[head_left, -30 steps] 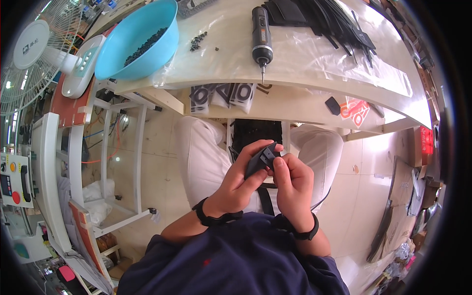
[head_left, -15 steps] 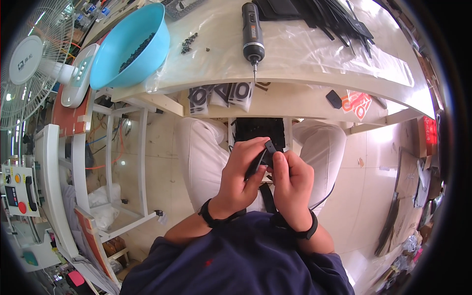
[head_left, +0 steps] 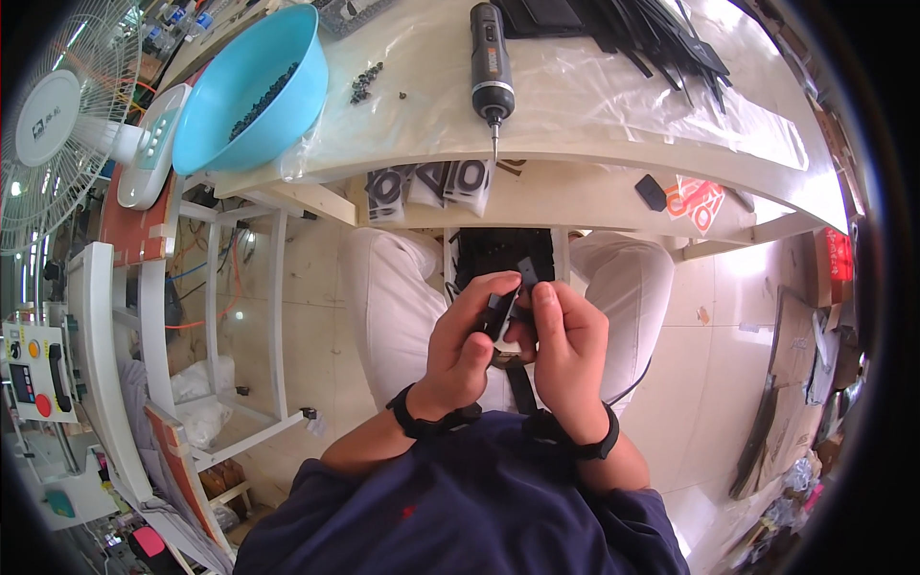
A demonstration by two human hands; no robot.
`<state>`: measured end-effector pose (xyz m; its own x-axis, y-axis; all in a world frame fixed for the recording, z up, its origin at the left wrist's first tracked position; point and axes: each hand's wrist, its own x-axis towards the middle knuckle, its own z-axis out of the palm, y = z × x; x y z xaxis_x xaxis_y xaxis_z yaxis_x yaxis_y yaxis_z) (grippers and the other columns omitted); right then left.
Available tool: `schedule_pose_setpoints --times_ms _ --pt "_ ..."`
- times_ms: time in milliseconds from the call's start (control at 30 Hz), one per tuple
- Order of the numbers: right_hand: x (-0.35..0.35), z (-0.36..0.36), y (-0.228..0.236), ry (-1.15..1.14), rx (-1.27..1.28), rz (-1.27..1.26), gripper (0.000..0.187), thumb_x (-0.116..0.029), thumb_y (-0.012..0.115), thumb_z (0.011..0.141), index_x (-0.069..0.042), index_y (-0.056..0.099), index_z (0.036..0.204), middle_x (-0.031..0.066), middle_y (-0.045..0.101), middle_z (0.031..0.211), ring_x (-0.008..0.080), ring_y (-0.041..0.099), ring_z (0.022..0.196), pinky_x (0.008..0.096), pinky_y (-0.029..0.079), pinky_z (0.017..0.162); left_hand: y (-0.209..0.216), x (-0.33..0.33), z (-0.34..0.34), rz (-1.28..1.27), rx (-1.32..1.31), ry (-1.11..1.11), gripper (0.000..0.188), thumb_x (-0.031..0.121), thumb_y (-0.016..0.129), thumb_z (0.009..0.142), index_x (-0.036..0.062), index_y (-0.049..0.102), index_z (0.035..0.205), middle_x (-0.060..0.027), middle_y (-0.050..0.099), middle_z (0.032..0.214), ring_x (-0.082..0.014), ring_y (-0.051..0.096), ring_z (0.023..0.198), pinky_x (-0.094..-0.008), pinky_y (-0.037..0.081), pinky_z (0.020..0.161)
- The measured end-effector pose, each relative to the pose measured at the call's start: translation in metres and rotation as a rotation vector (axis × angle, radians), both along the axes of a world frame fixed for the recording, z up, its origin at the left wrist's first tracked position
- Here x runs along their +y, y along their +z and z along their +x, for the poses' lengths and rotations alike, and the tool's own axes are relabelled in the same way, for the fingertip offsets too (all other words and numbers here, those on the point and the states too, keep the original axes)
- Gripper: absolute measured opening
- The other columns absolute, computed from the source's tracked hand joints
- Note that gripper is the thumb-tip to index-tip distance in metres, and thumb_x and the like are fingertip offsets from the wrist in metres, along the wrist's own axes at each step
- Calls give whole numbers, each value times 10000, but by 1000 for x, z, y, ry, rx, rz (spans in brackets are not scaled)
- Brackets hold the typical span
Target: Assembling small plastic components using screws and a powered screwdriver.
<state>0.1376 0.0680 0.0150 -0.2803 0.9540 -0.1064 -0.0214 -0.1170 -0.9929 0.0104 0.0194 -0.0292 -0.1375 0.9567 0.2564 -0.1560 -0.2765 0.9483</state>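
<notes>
Above my lap, both hands are closed on a black strap-like piece [head_left: 500, 311] with a flat end [head_left: 527, 271] sticking up between the fingers. My left hand [head_left: 464, 335] grips its left side with thumb and fingers. My right hand [head_left: 567, 335] pinches the right side, the thumb lying along the flat end. Fingers hide much of the piece, so its exact kind does not show. Just beyond the hands, between my knees, is an open container of black pieces [head_left: 498, 251].
A cordless screwdriver [head_left: 492, 67] lies on the table [head_left: 422, 125], its bit past the edge. Left of it are small black parts [head_left: 364, 83] and a blue basin [head_left: 206, 129]; black straps [head_left: 661, 43] lie right. Packets [head_left: 468, 184] sit on the shelf below. A fan [head_left: 57, 115] stands left.
The black piece has turned in my hands, showing more of its side by my left thumb. My left thumb has drawn back toward me, and my right thumb has shifted up slightly.
</notes>
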Motion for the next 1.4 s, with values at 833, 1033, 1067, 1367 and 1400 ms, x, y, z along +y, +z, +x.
schedule_pose_setpoints --times_ms 833,1033,1067,1367,1400 --pt "337 60 150 -168 -1429 1520 418 -368 554 1006 -8 646 1197 171 699 988 275 672 915 346 522 716 12 6 -39 149 -437 6 593 599 374 1015 87 453 1302 -302 556 1288 -339 612 1041 -456 498 899" --pt "101 -18 103 424 -394 588 144 -95 643 925 -11 651 1041 83 666 936 176 631 862 335 498 759 9 -1 -52 107 -451 70 588 585 366 1023 82 446 1318 -299 550 1300 -338 614 1056 -463 492 934" --pt "72 -22 96 510 -395 624 197 -91 713 864 -11 640 1030 109 653 945 253 647 890 370 511 770 9 2 -49 107 -466 80 604 590 373 1019 70 443 1319 -297 548 1304 -331 610 1078 -456 485 957" --pt "26 -31 29 360 -241 618 213 -30 717 850 1 614 1035 142 608 1022 337 629 916 390 514 752 8 -1 -41 150 -188 121 623 524 396 1046 -4 428 1376 -181 522 1343 -216 542 1191 -362 406 1058" --pt "28 -27 31 397 -242 591 199 -22 711 856 0 619 1031 136 612 1002 328 639 893 383 516 742 9 -3 -40 131 -191 115 593 488 405 1054 -9 432 1375 -172 527 1332 -213 538 1189 -362 408 1055"
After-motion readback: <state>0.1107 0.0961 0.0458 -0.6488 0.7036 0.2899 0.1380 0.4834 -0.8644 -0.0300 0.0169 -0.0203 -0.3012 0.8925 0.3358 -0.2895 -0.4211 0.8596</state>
